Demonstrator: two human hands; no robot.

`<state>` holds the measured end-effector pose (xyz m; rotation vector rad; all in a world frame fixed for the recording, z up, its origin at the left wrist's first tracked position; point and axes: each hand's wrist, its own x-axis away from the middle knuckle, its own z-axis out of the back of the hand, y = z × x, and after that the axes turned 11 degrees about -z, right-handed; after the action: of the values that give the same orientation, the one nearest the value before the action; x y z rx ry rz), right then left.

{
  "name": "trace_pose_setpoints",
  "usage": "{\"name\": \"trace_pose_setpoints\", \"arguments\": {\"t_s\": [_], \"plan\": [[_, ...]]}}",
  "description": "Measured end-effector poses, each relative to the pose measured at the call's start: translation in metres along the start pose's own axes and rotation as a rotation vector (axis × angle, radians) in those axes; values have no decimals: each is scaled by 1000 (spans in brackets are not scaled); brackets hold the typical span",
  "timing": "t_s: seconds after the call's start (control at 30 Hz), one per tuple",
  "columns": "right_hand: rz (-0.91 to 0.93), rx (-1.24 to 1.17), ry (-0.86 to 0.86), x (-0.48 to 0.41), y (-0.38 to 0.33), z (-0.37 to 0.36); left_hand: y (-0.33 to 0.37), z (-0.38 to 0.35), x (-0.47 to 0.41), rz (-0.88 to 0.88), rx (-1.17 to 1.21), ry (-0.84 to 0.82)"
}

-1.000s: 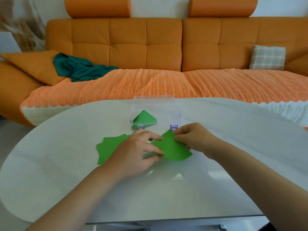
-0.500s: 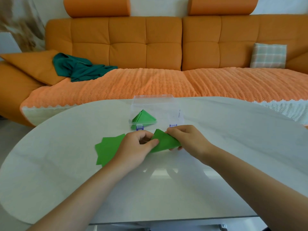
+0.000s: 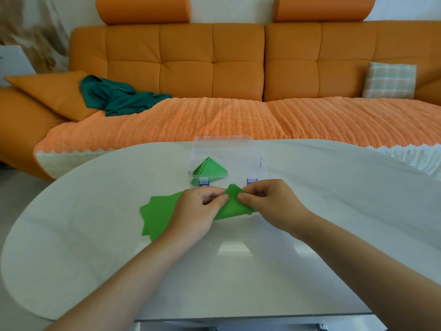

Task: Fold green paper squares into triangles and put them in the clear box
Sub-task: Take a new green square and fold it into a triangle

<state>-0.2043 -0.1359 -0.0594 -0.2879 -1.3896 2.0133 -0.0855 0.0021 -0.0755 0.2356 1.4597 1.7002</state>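
A green paper piece (image 3: pixel 232 205) is lifted just off the table, folded over with its corner pointing away from me. My left hand (image 3: pixel 195 211) pinches its left side and my right hand (image 3: pixel 269 201) pinches its right side, thumbs on top. To the left, partly under my left hand, lies a small stack of flat green squares (image 3: pixel 158 212). Behind the hands stands the clear box (image 3: pixel 238 158) with its lid open; several folded green triangles (image 3: pixel 210 168) lie in its left part.
The white oval table (image 3: pixel 334 211) carries everything; its near edge is below my forearms. Behind it stretches an orange sofa (image 3: pixel 214 68) with a teal cloth (image 3: pixel 119 96) and a checked cushion (image 3: pixel 389 80).
The paper lay flat under both hands a second ago. Both hands have since lifted it, folded its near part up, and brought the corners together.
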Motion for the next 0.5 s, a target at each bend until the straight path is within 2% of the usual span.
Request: {"name": "trace_pose_setpoints", "arguments": {"t_s": [0.13,0.5], "plan": [[10,-29,16,-1,0,-1,1,1,1,3,0,-29],[56,80,62,-3,1,-6,1,-1,3,-79,-136,3]]}}
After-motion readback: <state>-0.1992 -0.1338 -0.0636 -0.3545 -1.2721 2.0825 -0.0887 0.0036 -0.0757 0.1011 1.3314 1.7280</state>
